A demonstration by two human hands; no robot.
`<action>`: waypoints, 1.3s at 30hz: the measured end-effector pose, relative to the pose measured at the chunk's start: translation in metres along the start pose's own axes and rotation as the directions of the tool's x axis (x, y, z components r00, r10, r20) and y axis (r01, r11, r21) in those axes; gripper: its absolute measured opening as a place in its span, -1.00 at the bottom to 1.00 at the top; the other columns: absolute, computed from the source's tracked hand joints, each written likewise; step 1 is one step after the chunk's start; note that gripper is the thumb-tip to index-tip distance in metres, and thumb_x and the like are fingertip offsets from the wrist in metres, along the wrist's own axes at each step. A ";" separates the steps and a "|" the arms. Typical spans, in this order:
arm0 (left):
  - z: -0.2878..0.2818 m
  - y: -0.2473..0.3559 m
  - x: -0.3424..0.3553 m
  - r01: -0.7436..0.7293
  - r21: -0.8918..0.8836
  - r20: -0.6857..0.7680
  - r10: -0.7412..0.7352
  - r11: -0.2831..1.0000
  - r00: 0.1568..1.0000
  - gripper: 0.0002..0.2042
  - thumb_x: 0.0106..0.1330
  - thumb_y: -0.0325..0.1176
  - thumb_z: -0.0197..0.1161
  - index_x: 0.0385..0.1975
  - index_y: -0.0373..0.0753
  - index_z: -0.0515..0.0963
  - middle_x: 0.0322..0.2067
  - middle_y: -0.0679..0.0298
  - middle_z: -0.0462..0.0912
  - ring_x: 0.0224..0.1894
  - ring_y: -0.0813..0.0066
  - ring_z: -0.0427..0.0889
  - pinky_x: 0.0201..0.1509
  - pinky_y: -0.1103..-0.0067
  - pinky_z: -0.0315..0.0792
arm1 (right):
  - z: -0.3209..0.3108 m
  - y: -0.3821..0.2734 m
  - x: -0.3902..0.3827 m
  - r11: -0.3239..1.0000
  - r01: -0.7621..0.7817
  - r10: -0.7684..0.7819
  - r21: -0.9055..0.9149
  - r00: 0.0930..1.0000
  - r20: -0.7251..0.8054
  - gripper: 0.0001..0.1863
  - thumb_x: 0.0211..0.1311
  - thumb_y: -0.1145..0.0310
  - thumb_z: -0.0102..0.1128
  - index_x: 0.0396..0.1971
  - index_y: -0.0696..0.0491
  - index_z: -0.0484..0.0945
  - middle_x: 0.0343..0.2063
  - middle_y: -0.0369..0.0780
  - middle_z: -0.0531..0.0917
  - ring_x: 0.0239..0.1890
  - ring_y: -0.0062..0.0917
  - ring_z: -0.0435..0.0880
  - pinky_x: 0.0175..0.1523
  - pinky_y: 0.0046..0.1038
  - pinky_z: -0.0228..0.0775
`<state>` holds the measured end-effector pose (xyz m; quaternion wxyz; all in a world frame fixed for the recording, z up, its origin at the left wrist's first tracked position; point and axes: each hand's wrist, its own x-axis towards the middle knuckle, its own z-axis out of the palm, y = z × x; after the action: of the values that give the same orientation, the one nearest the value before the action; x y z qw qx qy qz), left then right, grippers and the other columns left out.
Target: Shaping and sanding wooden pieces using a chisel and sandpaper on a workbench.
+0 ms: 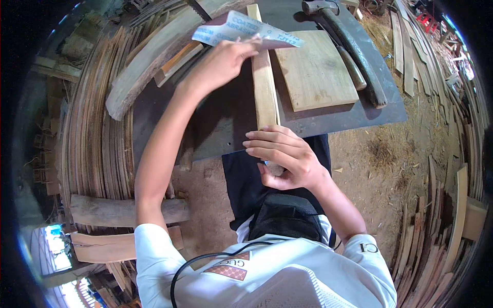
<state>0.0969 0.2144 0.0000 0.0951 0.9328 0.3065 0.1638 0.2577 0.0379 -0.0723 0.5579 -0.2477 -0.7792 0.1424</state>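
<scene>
One sandpaper sheet [277,38] under left hand [226,57]; wooden strip [265,90] beneath.

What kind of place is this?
Probably a woodworking workshop: there's a pale-blue sheet of sandpaper across a long pale wooden bar, a dark metal-headed hammer, and long piles of thin brown wooden strips.

We can't see the stretch of wooden bar [264,84] under the sandpaper [244,26] or inside the right hand [291,156]; sandpaper also hides the flat board's [318,74] corner. Toothed blade [198,9]: top edge crops it. Red thing [427,23]: too small.
</scene>
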 end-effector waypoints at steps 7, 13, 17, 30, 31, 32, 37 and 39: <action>0.009 0.009 -0.019 -0.283 -0.084 -0.038 0.281 0.955 0.959 -0.42 0.18 -0.79 -0.02 0.23 -0.18 0.42 0.00 -0.07 0.53 0.00 0.08 0.64 0.45 0.37 0.23 | 0.013 0.000 0.003 0.996 -0.010 0.016 0.092 0.998 -0.059 -0.72 -0.11 0.52 0.28 -0.29 0.16 0.64 -0.26 -0.16 0.72 -0.07 -0.30 0.71 0.12 -0.27 0.50; 0.012 0.018 0.003 -0.154 -0.119 0.038 0.160 0.981 0.986 -0.55 0.21 -0.71 0.03 0.10 -0.20 0.52 -0.02 -0.02 0.56 0.03 0.03 0.59 0.38 0.35 0.32 | 0.003 0.003 -0.002 0.995 -0.049 0.057 0.090 0.994 -0.090 -0.74 -0.11 0.54 0.27 -0.30 0.16 0.65 -0.27 -0.16 0.73 -0.09 -0.30 0.72 0.11 -0.26 0.50; 0.006 0.016 -0.010 -0.262 -0.139 0.018 0.267 0.955 0.964 -0.58 0.16 -0.74 0.03 0.02 -0.29 0.57 0.05 0.10 0.56 0.06 0.10 0.59 0.37 0.41 0.33 | 0.011 0.001 0.002 0.994 -0.042 0.050 0.099 0.995 -0.081 -0.73 -0.11 0.54 0.29 -0.29 0.17 0.65 -0.26 -0.15 0.71 -0.10 -0.30 0.71 0.10 -0.27 0.52; -0.003 -0.001 0.007 0.053 -0.128 0.052 -0.047 0.990 0.998 -0.54 0.20 -0.71 0.05 0.06 -0.14 0.59 -0.02 0.07 0.59 -0.10 0.12 0.68 0.22 0.42 0.50 | 0.014 0.004 0.002 0.995 -0.055 0.064 0.085 0.991 -0.115 -0.79 -0.03 0.49 0.17 -0.35 0.16 0.67 -0.33 -0.14 0.75 -0.12 -0.28 0.75 0.07 -0.25 0.50; -0.002 0.001 0.008 0.011 -0.134 0.046 -0.004 0.991 0.999 -0.56 0.19 -0.71 0.06 0.05 -0.17 0.60 -0.02 0.05 0.58 -0.09 0.12 0.68 0.26 0.43 0.47 | 0.012 0.003 0.002 0.996 -0.060 0.067 0.065 0.991 -0.118 -0.79 -0.03 0.49 0.16 -0.36 0.16 0.67 -0.33 -0.14 0.75 -0.12 -0.28 0.75 0.07 -0.25 0.50; 0.000 0.004 0.007 -0.033 -0.140 0.039 0.039 0.990 0.998 -0.57 0.19 -0.72 0.07 0.03 -0.20 0.60 -0.01 0.03 0.58 -0.08 0.12 0.68 0.30 0.44 0.43 | 0.009 0.003 0.002 0.997 -0.065 0.070 0.044 0.990 -0.122 -0.80 -0.02 0.49 0.16 -0.36 0.16 0.67 -0.33 -0.14 0.75 -0.13 -0.27 0.75 0.07 -0.25 0.50; 0.009 0.024 -0.016 -0.229 -0.171 -0.029 0.228 0.958 0.973 -0.58 0.21 -0.71 0.07 0.05 -0.22 0.58 -0.10 0.01 0.65 -0.16 0.14 0.72 0.21 0.39 0.50 | 0.012 0.002 0.001 0.994 -0.061 0.070 0.090 0.992 -0.103 -0.78 -0.11 0.56 0.26 -0.35 0.17 0.66 -0.31 -0.15 0.73 -0.10 -0.30 0.73 0.08 -0.26 0.51; 0.003 -0.001 -0.001 -0.161 -0.109 -0.068 0.154 0.981 0.986 -0.57 0.21 -0.70 0.08 0.07 -0.22 0.58 -0.20 -0.02 0.68 -0.21 0.13 0.74 -0.08 0.35 0.60 | 0.011 0.000 0.002 0.995 -0.053 0.062 0.081 0.991 -0.118 -0.78 -0.11 0.56 0.24 -0.36 0.16 0.66 -0.32 -0.15 0.74 -0.11 -0.29 0.73 0.09 -0.26 0.50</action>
<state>0.0970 0.2148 -0.0035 0.1260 0.9420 0.2245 0.2155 0.2467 0.0396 -0.0744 0.6085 -0.2562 -0.7307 0.1735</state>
